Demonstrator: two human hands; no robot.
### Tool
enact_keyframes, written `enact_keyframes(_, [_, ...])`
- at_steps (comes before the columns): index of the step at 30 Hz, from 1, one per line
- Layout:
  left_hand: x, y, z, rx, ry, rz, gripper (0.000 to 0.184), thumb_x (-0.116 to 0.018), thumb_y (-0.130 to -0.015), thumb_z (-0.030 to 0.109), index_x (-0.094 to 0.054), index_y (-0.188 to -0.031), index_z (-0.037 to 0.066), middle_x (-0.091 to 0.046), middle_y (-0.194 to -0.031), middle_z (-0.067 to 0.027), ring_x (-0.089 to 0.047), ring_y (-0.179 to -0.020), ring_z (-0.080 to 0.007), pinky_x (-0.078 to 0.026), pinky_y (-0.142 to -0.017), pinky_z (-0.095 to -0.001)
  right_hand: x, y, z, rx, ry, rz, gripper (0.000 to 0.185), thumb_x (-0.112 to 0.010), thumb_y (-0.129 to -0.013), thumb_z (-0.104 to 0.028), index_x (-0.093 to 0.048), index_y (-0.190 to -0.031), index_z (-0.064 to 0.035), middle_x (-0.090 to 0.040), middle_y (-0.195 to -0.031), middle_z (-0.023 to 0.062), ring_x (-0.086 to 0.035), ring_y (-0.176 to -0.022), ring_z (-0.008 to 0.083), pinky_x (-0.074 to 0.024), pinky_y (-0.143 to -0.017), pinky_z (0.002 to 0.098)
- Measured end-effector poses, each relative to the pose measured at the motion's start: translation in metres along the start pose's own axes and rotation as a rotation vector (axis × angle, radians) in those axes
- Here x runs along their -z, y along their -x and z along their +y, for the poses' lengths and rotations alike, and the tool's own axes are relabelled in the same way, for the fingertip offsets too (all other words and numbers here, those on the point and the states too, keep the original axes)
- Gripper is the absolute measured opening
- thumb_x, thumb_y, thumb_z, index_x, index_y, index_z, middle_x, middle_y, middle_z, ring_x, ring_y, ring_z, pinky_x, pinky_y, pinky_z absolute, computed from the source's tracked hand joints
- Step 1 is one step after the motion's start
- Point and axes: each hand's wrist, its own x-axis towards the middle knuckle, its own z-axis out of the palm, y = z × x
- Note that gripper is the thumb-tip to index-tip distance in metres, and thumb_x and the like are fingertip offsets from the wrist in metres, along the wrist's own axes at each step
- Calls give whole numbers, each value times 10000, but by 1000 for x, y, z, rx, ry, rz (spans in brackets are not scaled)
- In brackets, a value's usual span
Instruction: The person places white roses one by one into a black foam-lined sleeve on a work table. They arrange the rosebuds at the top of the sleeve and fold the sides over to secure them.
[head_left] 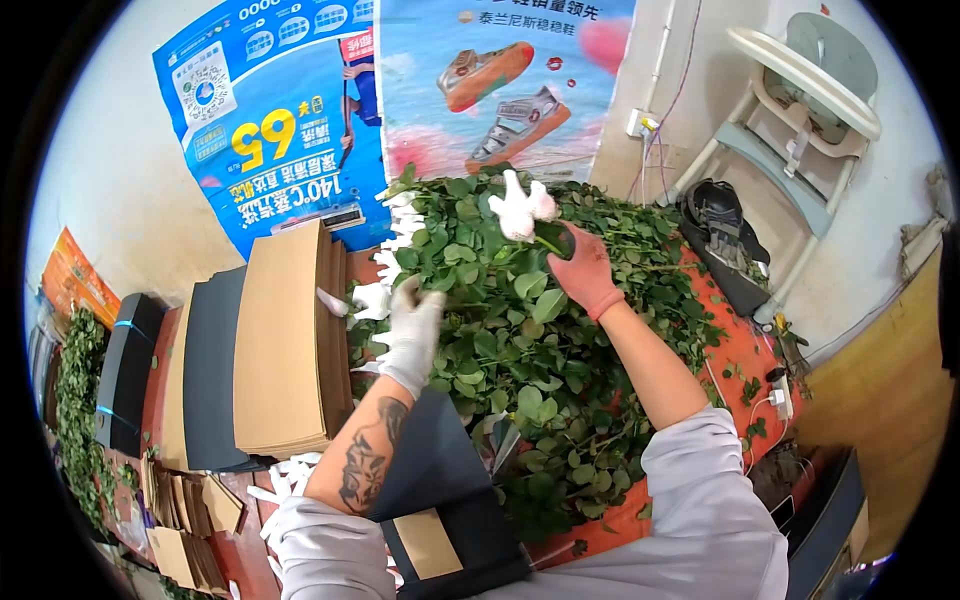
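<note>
My right hand (585,270), in a pink glove, is closed round the green stem of a flower with a white cover (520,208) over its head. This flower stands up above a heap of leafy green stems (540,350). My left hand (412,325), in a white glove, is over the left side of the heap, its fingers raised and apart, with nothing visible in them. White-covered flower heads (372,300) lie in a row just left of it.
Stacks of brown cardboard (280,340) and black cardboard (215,370) stand at the left. A black box (455,545) is near my body. Posters (500,90) hang behind. A high chair (790,150), black bag (725,240) and power strip (783,398) are at the right.
</note>
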Motion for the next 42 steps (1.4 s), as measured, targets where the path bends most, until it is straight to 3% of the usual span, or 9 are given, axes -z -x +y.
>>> enact_keyframes(7, [-51, 3, 41, -158, -4, -432, 248, -600, -770, 27, -559, -1013, 0, -568, -885, 6, -517, -804, -95, -443, -728, -260, -4, 28, -25, 161, -344, -234, 797, -739, -663, -254, -333, -1307, -19, -506, -1211, 161, -500, -1111, 324, -389, -977, 358])
enact_keyframes(14, [-22, -20, 33, -152, -33, -488, 332, -588, -806, 103, -554, -1124, 16, -612, -1011, -61, -560, -880, -123, -460, -791, -267, 2, 3, -20, 185, -193, -90, 448, -698, -642, -163, -590, -1048, -9, -638, -957, 170, -615, -910, 294, -482, -822, 364])
enact_keyframes(16, [14, -48, 12, -526, -789, -173, 394, -536, -816, 228, -537, -1157, 30, -580, -1138, -176, -570, -1032, -296, -441, -887, -382, 22, -6, -13, 112, -218, 2, 442, -696, -659, -155, -580, -1058, -3, -643, -933, 158, -619, -877, 285, -484, -815, 357])
enact_keyframes(20, [61, -42, -27, -37, -1636, -580, 548, -598, -707, 431, -554, -1172, 143, -580, -1163, -119, -563, -1068, -269, -440, -894, -393, 22, -15, 13, 94, -330, 65, 467, -703, -694, -165, -544, -1106, -12, -596, -1059, 145, -579, -971, 284, -458, -873, 337])
enact_keyframes(27, [107, -103, -111, -248, -1420, -811, 364, -582, -751, 297, -614, -1044, 85, -629, -1017, -144, -597, -953, -287, -455, -830, -385, -31, 17, -39, 421, -216, -645, 536, -641, -709, -272, -518, -1174, -37, -526, -1206, 160, -501, -1112, 299, -359, -995, 354])
enact_keyframes(32, [94, -110, -3, -221, -1245, -1204, 224, -613, -805, 268, -622, -909, 70, -610, -718, -95, -588, -677, -185, -470, -648, -321, -73, 21, -64, 533, -203, -800, 580, -670, -690, -265, -488, -1180, -13, -515, -1205, 157, -500, -1102, 310, -393, -952, 364])
enact_keyframes(36, [93, -94, 22, 533, -336, -996, 198, -639, -780, 185, -630, -921, 46, -623, -791, -39, -574, -696, -95, -486, -656, -242, -88, 29, -66, 494, -135, -748, 690, -659, -684, -270, -387, -1253, 10, -500, -1211, 193, -501, -1093, 326, -404, -936, 362])
enact_keyframes(40, [82, -82, 53, -261, -691, -1197, 305, -603, -790, 141, -591, -1042, -31, -641, -920, -88, -599, -782, -114, -494, -698, -241, -64, 22, -81, 256, -1, -808, 695, -606, -717, -278, -346, -1278, 39, -542, -1147, 214, -516, -1061, 338, -391, -945, 378])
enact_keyframes(42, [61, -69, 62, 389, 230, -972, 306, -555, -816, 145, -545, -1070, -27, -630, -939, -106, -611, -803, -164, -504, -729, -262, -75, 13, -60, 296, -23, -660, 663, -571, -727, -245, -366, -1307, 2, -582, -1068, 215, -544, -1025, 320, -420, -910, 380])
